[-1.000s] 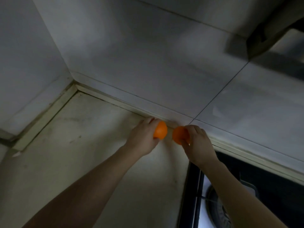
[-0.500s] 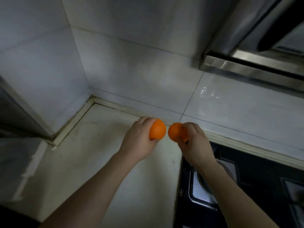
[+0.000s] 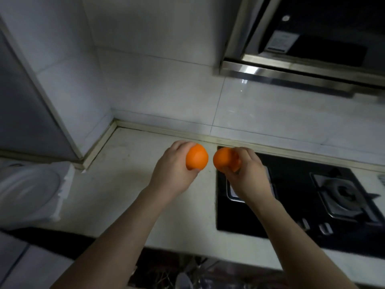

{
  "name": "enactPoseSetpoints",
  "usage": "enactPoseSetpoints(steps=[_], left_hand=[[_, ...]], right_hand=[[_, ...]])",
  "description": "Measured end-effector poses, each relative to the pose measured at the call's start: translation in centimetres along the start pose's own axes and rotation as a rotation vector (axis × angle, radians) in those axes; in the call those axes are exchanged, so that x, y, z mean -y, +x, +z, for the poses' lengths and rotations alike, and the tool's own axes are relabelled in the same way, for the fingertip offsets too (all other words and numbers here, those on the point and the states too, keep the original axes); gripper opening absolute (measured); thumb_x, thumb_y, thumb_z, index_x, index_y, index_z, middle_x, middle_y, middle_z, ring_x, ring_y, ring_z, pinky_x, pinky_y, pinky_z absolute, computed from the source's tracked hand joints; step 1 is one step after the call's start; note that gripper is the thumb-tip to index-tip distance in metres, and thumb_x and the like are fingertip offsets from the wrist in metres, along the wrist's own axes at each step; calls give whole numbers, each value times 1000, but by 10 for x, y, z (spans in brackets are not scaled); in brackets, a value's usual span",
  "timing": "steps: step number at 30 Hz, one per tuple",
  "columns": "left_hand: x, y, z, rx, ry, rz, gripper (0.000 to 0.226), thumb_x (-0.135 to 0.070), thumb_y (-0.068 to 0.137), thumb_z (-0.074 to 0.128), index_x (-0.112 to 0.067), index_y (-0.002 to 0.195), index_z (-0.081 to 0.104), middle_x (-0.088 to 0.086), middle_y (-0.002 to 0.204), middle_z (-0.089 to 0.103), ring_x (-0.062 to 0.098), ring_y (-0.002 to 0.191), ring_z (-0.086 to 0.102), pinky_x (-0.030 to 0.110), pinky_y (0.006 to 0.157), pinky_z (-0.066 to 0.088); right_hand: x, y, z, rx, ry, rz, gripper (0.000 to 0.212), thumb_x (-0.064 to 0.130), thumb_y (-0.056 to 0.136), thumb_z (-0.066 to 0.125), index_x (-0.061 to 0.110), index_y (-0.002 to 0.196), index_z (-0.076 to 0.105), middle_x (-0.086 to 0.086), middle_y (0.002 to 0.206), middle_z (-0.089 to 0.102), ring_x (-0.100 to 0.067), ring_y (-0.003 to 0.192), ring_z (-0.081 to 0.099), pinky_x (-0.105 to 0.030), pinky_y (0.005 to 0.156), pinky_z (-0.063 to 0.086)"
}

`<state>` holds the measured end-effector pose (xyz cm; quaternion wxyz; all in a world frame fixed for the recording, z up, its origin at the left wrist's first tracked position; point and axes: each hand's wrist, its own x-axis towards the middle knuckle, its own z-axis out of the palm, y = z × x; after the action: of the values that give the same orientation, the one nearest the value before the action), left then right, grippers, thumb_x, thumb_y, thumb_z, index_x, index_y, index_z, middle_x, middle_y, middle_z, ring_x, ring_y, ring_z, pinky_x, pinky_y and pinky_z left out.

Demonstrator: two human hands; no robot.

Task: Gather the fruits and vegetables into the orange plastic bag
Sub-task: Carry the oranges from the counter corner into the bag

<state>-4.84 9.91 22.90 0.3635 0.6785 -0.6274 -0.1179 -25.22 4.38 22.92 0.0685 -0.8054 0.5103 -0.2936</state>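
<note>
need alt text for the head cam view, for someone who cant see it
Two bare hands each hold an orange fruit above a pale kitchen counter: left hand with one orange, right hand with another. A black gas hob sits right, below a range hood.

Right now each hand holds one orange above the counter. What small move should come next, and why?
Probably turn to look for the orange plastic bag, which this view does not show. The left hand grips one orange, the right hand grips the other orange, both lifted over the counter beside the stove. Both hands are full, so carrying comes next.
</note>
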Motion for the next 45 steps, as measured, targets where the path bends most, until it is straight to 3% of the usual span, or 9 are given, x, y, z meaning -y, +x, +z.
enactPoseSetpoints(steps=[5, 16, 28, 33, 38, 41, 45], left_hand=[[-33, -39, -5, 20, -26, 66, 68, -27, 72, 78, -28, 133, 49, -6, 136, 46, 20, 115, 51, 36, 91, 48], [-122, -85, 31, 101, -78, 169, 70, -29, 74, 79, -32, 135, 46, -9, 140, 43, 18, 118, 50, 39, 92, 49], [-296, -138, 149, 253, -152, 295, 70, -27, 77, 79, -35, 136, 43, -12, 143, 38, 17, 119, 47, 37, 94, 47], [-364, -163, 206, 319, -169, 335, 70, -22, 78, 77, -34, 137, 42, -11, 144, 37, 19, 122, 46, 36, 96, 45], [-428, -183, 257, 380, -203, 376, 70, -22, 79, 77, -36, 137, 41, -11, 145, 36, 20, 122, 46, 42, 97, 47], [-458, -191, 280, 429, -207, 416, 70, -22, 79, 76, -35, 138, 41, -12, 145, 35, 19, 122, 47, 40, 96, 48], [-493, -190, 310, 468, -204, 469, 70, -22, 79, 78, -34, 138, 42, -12, 144, 36, 17, 122, 46, 34, 95, 46]], right_hand=[[3, -53, -40, -69, -28, 31, 49, 33, 80, 73, 18, 124, 56, -2, 123, 56, -23, 106, 54, -33, 86, 47], [-37, -134, -120, -163, -71, 180, 54, 30, 80, 73, 16, 128, 53, -2, 128, 52, -24, 112, 51, -29, 88, 41], [-163, -249, -258, -245, -188, 380, 53, 31, 81, 69, 18, 129, 51, -1, 130, 50, -25, 114, 49, -36, 90, 43], [-221, -297, -312, -305, -214, 461, 53, 30, 77, 72, 17, 125, 54, -1, 122, 53, -23, 107, 52, -32, 86, 42], [-271, -341, -356, -343, -255, 539, 59, 33, 79, 71, 16, 131, 50, -2, 127, 51, -22, 113, 50, -32, 90, 41], [-295, -359, -379, -352, -275, 594, 60, 36, 81, 69, 16, 134, 49, -2, 130, 49, -23, 115, 48, -34, 92, 42], [-324, -371, -403, -380, -300, 644, 58, 36, 81, 69, 17, 132, 50, 0, 129, 49, -21, 113, 48, -26, 86, 36]])
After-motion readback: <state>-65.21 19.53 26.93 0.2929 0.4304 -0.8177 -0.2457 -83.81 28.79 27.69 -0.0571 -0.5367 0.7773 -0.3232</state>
